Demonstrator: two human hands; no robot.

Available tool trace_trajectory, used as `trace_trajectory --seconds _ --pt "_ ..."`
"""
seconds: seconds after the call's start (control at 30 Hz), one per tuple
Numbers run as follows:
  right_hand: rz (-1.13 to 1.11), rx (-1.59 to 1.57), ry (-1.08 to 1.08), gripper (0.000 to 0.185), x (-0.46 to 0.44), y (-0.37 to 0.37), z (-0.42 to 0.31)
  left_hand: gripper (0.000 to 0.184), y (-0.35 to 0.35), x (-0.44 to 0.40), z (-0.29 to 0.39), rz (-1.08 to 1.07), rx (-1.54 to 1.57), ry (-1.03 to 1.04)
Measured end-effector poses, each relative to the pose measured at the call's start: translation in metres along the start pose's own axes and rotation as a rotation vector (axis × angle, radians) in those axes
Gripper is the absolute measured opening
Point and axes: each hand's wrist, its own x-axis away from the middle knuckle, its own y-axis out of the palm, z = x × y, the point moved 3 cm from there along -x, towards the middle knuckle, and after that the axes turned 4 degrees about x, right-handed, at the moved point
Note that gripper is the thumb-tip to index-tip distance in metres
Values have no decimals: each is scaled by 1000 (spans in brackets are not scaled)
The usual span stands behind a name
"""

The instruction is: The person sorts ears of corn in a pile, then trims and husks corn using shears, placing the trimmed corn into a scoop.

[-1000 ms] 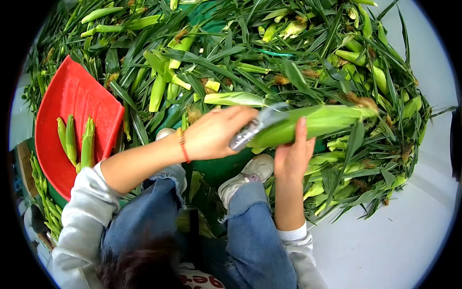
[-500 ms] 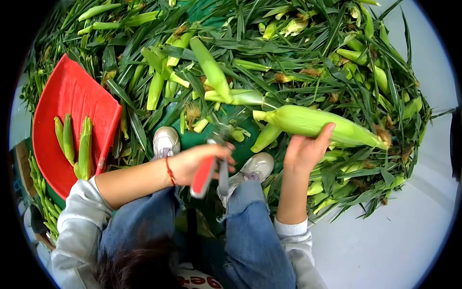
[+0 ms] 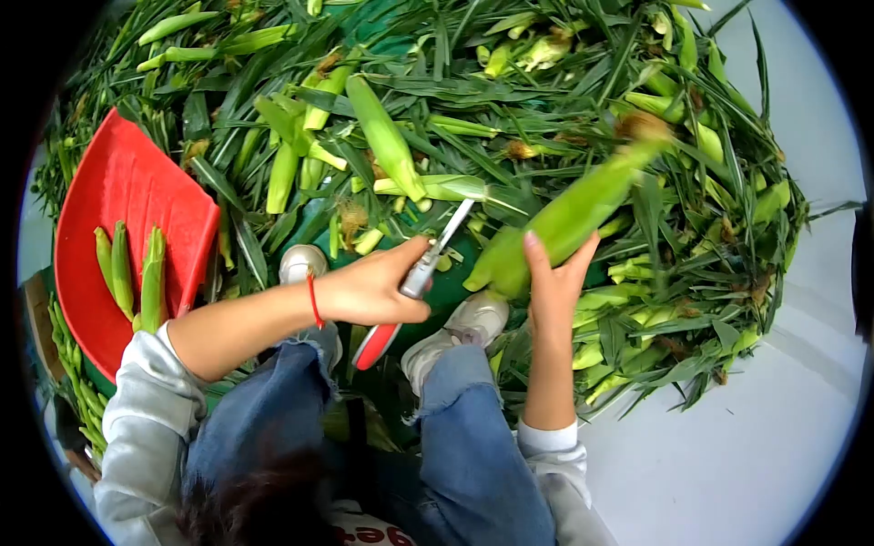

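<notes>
"So, where do things stand? Take the red scoop (image 3: 146, 191) as landmark."

"Your left hand (image 3: 369, 291) is right of the scoop, closed on hand shears (image 3: 421, 275). Metal end points up and away from you, red handle hangs below the palm. Blades parted or together: cannot tell. Your right hand (image 3: 555, 282), farther right of the scoop, grips a corn ear (image 3: 583, 205). Hands apart."

"And the step?"

"You look to be at a handling step: ear held up in one hand, shears at the ready in the other, metal not on the ear. I judge the next move calls for a settled grip on the ear and a metal end kept clear of your right thumb."

"Note the ear."

"Well right of the scoop, slanted, brown silk end up and away from you. Fat, bright green, husk on. Silk end blurred. Lower end runs into green beneath; cannot tell where it stops. Your thumb lies on the near side; most fingers are hidden."

"Anything else near?"

"Slim ears (image 3: 153, 287) inside the scoop. A leafy pile (image 3: 437, 91) spreads beyond and right of it."
</notes>
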Motion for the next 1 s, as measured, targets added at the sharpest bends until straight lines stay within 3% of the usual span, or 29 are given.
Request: trace_trajectory --seconds 0.07,0.2,0.33,0.43,0.5,0.53,0.57,0.6,0.63,0.67,0.73,0.8,0.87,0.93,1.0 --pt "-143 317 -100 72 4 -1 -7 79 -13 -2 18 116 -390 239" --pt "-266 601 -269 68 11 3 -1 86 -32 -17 42 100 -590 241" --pt "-294 739 -320 67 13 2 -3 76 -44 -25 40 68 -587 314" --pt "-359 793 -285 65 5 -3 -9 58 -42 -19 26 217 -596 274" --pt "-495 616 -214 65 0 -9 -4 47 -53 -16 10 450 -574 293" --pt "-563 529 -181 65 -3 -13 -1 52 -71 -17 -6 411 -380 -2" --pt "-588 337 -158 66 -5 -21 20 56 -68 -8 -25 299 -51 -21" --pt "-606 63 4 65 -6 -22 24 59 -64 -2 -32 184 276 -29" --pt "-615 -223 176 63 0 -19 31 69 -67 -3 -37 96 180 -82" --pt "-622 -506 339 62 3 -13 35 74 -49 3 -38 -22 322 -24" --pt "-684 -487 402 63 7 4 36 81 -18 1 -34 -129 214 119" --pt "-770 -491 545 60 15 15 41 80 1 -10 -11 -105 319 161" --pt "-743 -599 579 56 20 22 37 61 -5 -35 1 120 224 260" --pt "-746 -754 584 53 14 20 36 55 -11 -51 -9 275 100 214" --pt "-729 -704 626 57 8 22 35 53 -9 -54 -10 403 63 244"
